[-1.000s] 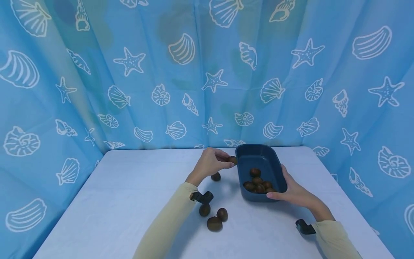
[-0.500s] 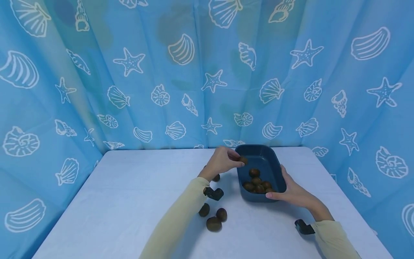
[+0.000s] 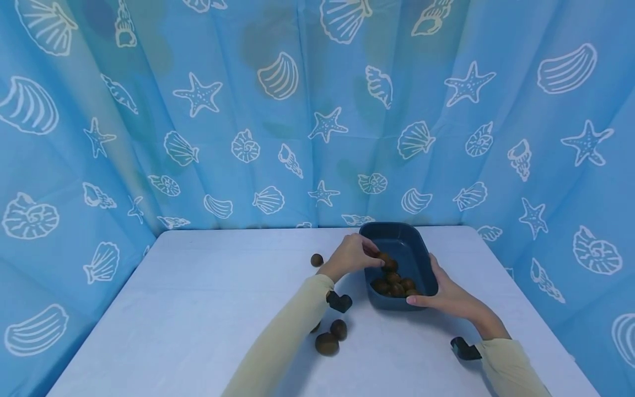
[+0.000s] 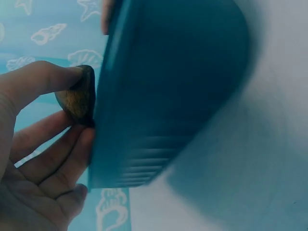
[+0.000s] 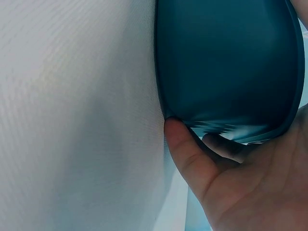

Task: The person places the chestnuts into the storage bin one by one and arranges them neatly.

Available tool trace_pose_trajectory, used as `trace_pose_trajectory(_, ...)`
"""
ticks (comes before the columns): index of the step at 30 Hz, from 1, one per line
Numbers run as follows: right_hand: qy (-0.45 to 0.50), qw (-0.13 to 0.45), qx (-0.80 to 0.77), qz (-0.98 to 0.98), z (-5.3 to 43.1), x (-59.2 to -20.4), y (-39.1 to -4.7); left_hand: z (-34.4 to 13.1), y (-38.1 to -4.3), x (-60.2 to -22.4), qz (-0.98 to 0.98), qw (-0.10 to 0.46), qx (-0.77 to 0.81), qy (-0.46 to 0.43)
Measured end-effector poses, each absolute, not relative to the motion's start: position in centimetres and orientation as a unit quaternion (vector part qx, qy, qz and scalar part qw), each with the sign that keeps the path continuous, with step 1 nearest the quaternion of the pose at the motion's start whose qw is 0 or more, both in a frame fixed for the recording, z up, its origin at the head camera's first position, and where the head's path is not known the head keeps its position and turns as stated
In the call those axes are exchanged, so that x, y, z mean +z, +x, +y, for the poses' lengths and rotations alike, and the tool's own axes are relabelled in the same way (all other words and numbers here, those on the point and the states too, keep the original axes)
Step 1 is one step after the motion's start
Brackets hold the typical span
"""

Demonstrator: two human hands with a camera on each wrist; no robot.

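My left hand (image 3: 351,257) reaches over the left rim of the dark blue box (image 3: 409,245), pinching a brown kiwi (image 4: 76,102) between thumb and fingers. Below it, toward the box's near end, several kiwis (image 3: 395,277) lie heaped. At the near right corner, my right hand (image 3: 448,295) grips the box, its thumb at the near end and its fingers along the right side. The right wrist view shows the thumb (image 5: 185,149) against the box wall. In the left wrist view the box's outer wall hides its contents.
On the white table (image 3: 208,309), one kiwi (image 3: 317,259) sits left of my left wrist. Nearer, a larger kiwi (image 3: 327,344) and a smaller kiwi (image 3: 339,330) lie together, with another partly hidden by the left sleeve (image 3: 285,336). A blue shell-patterned curtain (image 3: 297,127) hangs behind.
My left hand has carried its kiwi rightward from outside the box to over its inside, then lower and nearer to the heaped kiwis. The right hand and box have stayed in place.
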State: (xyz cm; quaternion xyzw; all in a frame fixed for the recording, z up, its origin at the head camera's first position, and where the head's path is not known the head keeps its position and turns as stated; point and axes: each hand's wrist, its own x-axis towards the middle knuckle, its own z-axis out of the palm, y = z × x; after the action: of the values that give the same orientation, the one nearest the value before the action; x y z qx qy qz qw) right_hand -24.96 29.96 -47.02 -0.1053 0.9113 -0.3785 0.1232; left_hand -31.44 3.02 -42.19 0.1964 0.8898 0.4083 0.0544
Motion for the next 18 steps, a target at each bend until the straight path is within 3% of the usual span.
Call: trace_pose_trajectory(18, -0.129, 0.106, -0.39, 0.905, 30.0, -46.9, -24.9, 5.2, -31.3, -42.8, 0.936, 0.055, 0.261, 0.228)
